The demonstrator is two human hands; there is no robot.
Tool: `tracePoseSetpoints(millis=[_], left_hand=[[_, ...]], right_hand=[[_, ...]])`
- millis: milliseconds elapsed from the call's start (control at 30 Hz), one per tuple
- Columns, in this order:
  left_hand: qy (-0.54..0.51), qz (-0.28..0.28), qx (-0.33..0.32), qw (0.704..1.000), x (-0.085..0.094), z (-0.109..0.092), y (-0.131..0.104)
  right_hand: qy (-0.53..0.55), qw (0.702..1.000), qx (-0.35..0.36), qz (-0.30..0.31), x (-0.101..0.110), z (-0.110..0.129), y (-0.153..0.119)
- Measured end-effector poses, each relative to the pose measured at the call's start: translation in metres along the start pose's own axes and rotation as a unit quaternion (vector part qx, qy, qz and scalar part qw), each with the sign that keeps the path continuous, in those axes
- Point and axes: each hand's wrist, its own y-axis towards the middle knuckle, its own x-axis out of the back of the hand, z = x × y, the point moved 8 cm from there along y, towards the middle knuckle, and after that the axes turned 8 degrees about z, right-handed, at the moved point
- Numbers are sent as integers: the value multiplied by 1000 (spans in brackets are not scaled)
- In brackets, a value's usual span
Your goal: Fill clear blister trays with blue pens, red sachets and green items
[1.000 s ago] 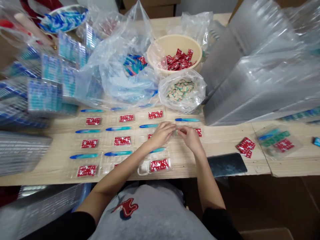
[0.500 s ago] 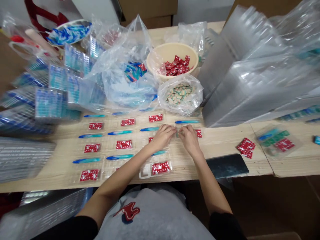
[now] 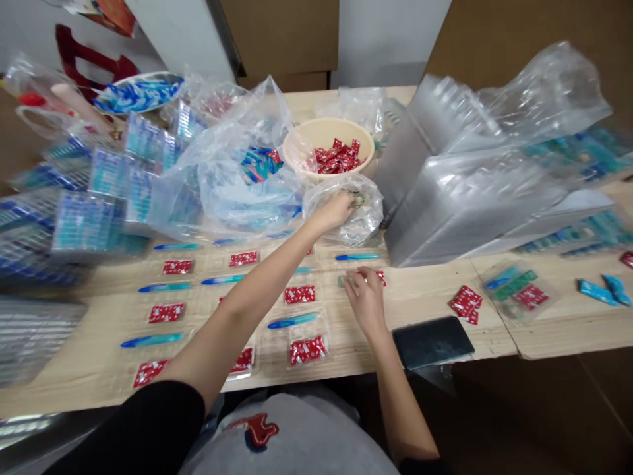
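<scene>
My left hand [image 3: 340, 207] reaches into a clear plastic bag [image 3: 368, 224] of small flat green-and-beige pieces [image 3: 357, 198]. Its fingertips are down among the pieces and hard to see. My right hand [image 3: 366, 297] is over a clear tray at the right end of the rows, its fingers closed on a small green piece [image 3: 343, 281]. A red packet [image 3: 380, 278] shows behind those fingers, and a blue pen [image 3: 357, 256] lies just above. Other trays hold red packets [image 3: 299, 294] and blue pens [image 3: 293, 320].
Behind stand a cream bowl [image 3: 329, 125] of red packets and a large bag [image 3: 232, 191] of blue items. Stacked clear trays [image 3: 465, 204] rise at right. A phone [image 3: 434, 342], loose red packets [image 3: 466, 302] and a filled pack [image 3: 517, 290] lie right. Bundled pens [image 3: 84, 221] crowd the left.
My left hand has left the tray beside my right hand and moved up and forward into the bag of small pieces. My right hand stays at the tray. The view has shifted slightly.
</scene>
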Motion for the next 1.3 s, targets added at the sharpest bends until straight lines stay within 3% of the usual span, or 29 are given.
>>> tracePoseSetpoints(millis=[67, 133, 433, 800, 1033, 1167, 1300], left_hand=[[22, 45, 25, 998, -10, 6, 19], [24, 49, 36, 998, -14, 7, 25], [16, 65, 67, 995, -17, 16, 19], [-19, 165, 37, 985, -18, 14, 12], [-17, 134, 61, 989, -21, 18, 14], [-33, 101, 55, 993, -13, 15, 5], [-96, 13, 46, 994, 4, 13, -18]], right_hand=[[46, 998, 12, -29, 6, 0, -13], [77, 996, 6, -37, 9, -4, -25], [152, 987, -22, -56, 25, -23, -37], [152, 985, -44, -72, 33, -27, -40], [142, 986, -44, -80, 42, -27, -39], [141, 985, -40, -89, 47, -26, -36], [171, 979, -22, -105, 57, -13, -19]])
